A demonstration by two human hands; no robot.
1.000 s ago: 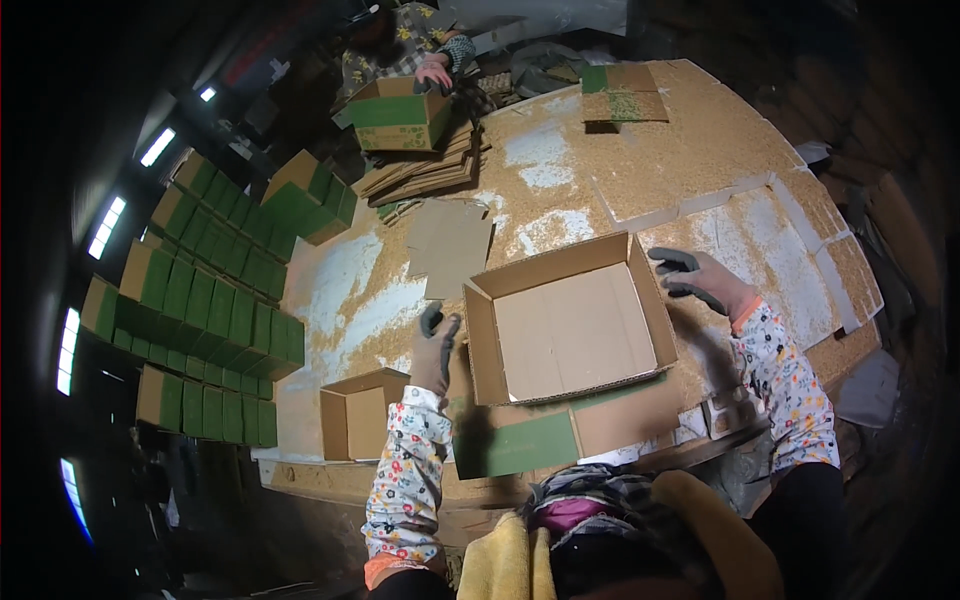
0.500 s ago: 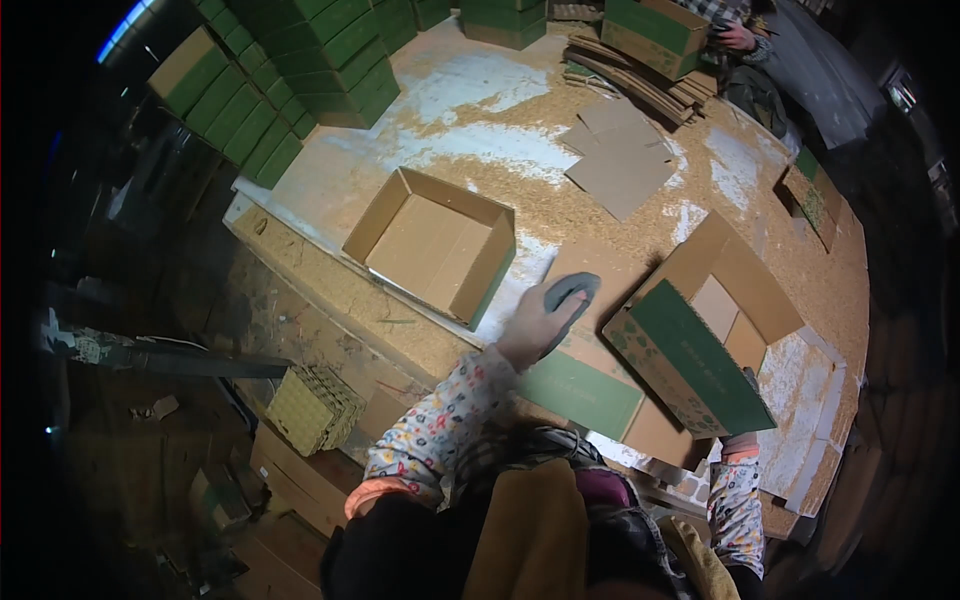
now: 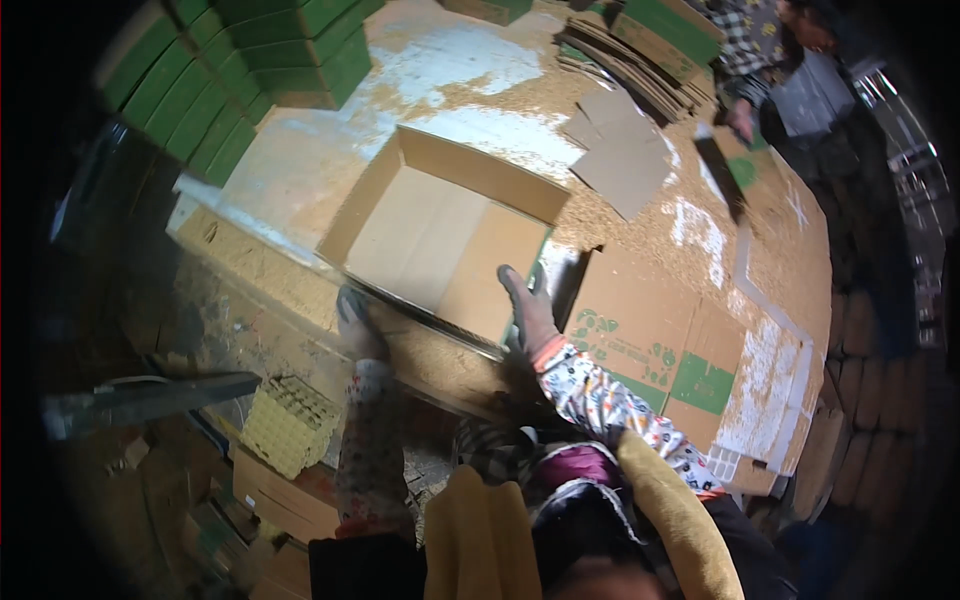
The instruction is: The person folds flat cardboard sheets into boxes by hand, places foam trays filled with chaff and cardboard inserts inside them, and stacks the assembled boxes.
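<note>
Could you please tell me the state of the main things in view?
Large box: open-topped, nothing inside
Left hand: gloved, at the box's near side
Right hand: gloved, at the box's right side
Printed cardboard: mostly flat
Plain cardboard: lying flat
Green boxes: stacked
Yellow trays: stacked

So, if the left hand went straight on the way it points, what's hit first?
Most likely the near edge of the open cardboard box, just beyond the fingertips of the left hand; depth is unclear, so they may already touch.
</note>
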